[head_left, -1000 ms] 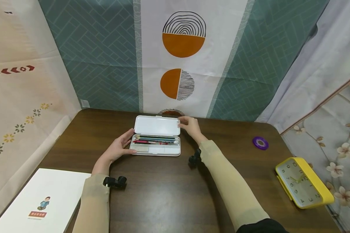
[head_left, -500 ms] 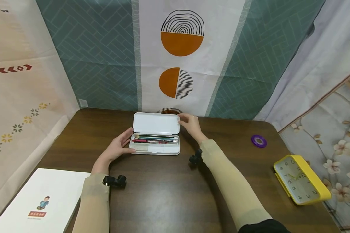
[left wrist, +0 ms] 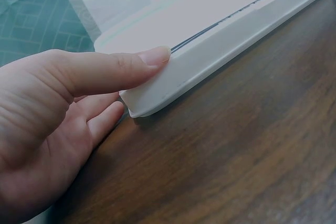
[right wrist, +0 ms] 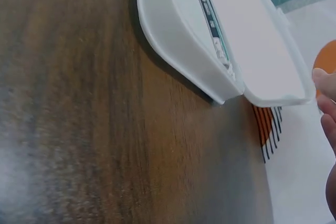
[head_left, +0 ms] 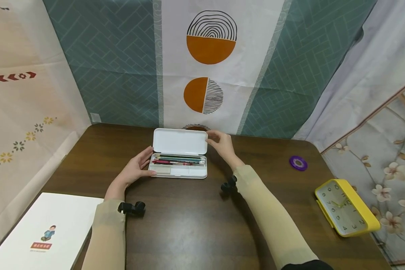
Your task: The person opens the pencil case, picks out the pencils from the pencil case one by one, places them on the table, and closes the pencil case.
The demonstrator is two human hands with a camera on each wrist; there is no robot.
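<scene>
A white pencil case [head_left: 197, 173] lies at the back middle of the tabletop with its lid [head_left: 180, 141] raised. Inside are several pencils [head_left: 179, 158], a red pen [head_left: 165, 162] and a pale eraser [head_left: 162, 170]. My left hand [head_left: 135, 168] holds the case's left end; in the left wrist view the thumb [left wrist: 118, 71] presses the front corner and the other fingers reach behind the end. At the lid's upper right corner, my right hand [head_left: 222, 145] pinches the edge. In the right wrist view only its fingertips show, at the lid's corner.
A white box with a printed figure [head_left: 59, 215] lies at the front left. Over on the right are a purple ring-shaped roll [head_left: 298, 163] and a yellow clock [head_left: 347, 208]. Patterned cloth [head_left: 121, 75] hangs right behind the table's back edge.
The lid has tilted up somewhat, with my right hand at its corner throughout. My left hand keeps its place on the case. The head view has shifted slightly.
</scene>
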